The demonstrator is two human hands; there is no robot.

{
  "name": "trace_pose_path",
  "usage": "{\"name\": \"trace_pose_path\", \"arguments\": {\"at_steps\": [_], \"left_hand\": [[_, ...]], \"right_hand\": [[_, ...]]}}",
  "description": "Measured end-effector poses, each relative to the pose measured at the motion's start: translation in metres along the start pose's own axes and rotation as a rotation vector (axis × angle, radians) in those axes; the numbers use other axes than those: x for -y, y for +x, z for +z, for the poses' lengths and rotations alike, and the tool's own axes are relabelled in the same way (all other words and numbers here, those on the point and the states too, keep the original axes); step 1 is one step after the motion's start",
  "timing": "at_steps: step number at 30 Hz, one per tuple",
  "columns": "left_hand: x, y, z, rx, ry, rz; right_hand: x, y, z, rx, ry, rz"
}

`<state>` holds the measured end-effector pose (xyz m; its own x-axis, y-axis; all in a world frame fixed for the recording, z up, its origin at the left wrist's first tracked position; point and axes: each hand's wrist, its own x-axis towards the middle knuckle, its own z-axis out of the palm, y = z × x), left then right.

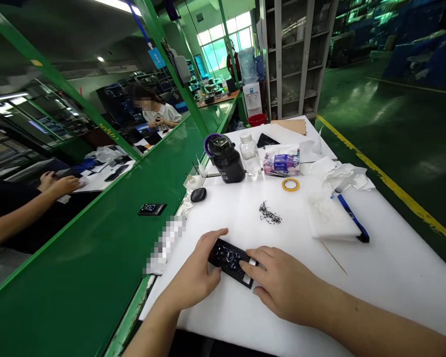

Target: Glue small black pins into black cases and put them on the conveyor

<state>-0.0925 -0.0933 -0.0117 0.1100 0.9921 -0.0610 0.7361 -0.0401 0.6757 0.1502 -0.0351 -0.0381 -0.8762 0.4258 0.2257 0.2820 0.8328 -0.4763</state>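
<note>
A black rectangular panel (229, 260) with a woven, carbon-fibre-like pattern lies on the white work surface (215, 317). Glossy dark shapes sit in its middle, and whitish patches show at its right end. My left hand (196, 272) grips the left end, with fingers at the far edge and thumb at the near one. From the right, my right hand (282, 280) has its fingertips on the panel's top, its thumb by the near right corner. Beyond the panel is a loose pile of small black slivers (269, 214). What the right fingertips cover is hidden.
Behind stand a black bottle (226, 161), a clear bottle (250, 154) and a tissue pack (281, 163). Yellow tape (290, 185), a white pad (334, 218) and a thin stick (334, 258) lie right. A similar panel (152, 209) rests on the green ledge (96, 263); co-workers sit beyond.
</note>
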Motion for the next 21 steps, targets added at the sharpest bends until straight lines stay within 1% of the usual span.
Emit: {"name": "trace_pose_path", "arguments": {"at_steps": [2, 3, 4, 5, 7, 9, 10, 12, 14, 16, 17, 18, 19, 20, 21], "left_hand": [[-0.002, 0.003, -0.011, 0.145, 0.116, 0.046], [-0.002, 0.004, -0.014, 0.184, 0.145, 0.058], [-0.003, 0.004, -0.017, 0.198, 0.158, 0.059], [-0.003, 0.002, -0.019, 0.187, 0.16, 0.05], [0.002, -0.01, -0.023, 0.114, 0.153, 0.014], [0.016, -0.035, -0.033, 0.002, 0.136, -0.059], [0.028, -0.053, -0.041, -0.069, 0.121, -0.116], [0.062, -0.098, -0.063, -0.238, 0.083, -0.272], [0.103, -0.151, -0.089, -0.457, 0.096, -0.497], [0.144, -0.201, -0.114, -0.674, 0.16, -0.737], [0.161, -0.222, -0.125, -0.753, 0.205, -0.855], [0.175, -0.239, -0.136, -0.853, 0.28, -0.946], [0.185, -0.252, -0.146, -0.91, 0.361, -1.01], [0.192, -0.259, -0.156, -0.935, 0.443, -1.028], [0.196, -0.261, -0.167, -0.943, 0.517, -1.013]], "right_hand": [[-0.004, -0.001, -0.004, -0.01, 0.095, 0.039], [-0.006, -0.001, -0.005, -0.015, 0.129, 0.06], [-0.007, -0.002, -0.006, -0.017, 0.147, 0.08], [-0.009, -0.003, -0.005, -0.016, 0.149, 0.094], [-0.011, -0.005, -0.002, -0.015, 0.108, 0.105], [-0.015, -0.009, 0.006, -0.026, 0.03, 0.089], [-0.017, -0.012, 0.011, -0.036, -0.015, 0.072], [-0.024, -0.017, 0.025, -0.049, -0.098, 0.026], [-0.032, -0.023, 0.04, -0.083, -0.168, -0.029], [-0.041, -0.027, 0.053, -0.113, -0.21, -0.073], [-0.045, -0.028, 0.058, -0.116, -0.213, -0.086], [-0.049, -0.028, 0.062, -0.112, -0.204, -0.09], [-0.053, -0.028, 0.063, -0.105, -0.185, -0.084], [-0.055, -0.026, 0.063, -0.095, -0.158, -0.069], [-0.057, -0.024, 0.062, -0.082, -0.123, -0.049]]}}
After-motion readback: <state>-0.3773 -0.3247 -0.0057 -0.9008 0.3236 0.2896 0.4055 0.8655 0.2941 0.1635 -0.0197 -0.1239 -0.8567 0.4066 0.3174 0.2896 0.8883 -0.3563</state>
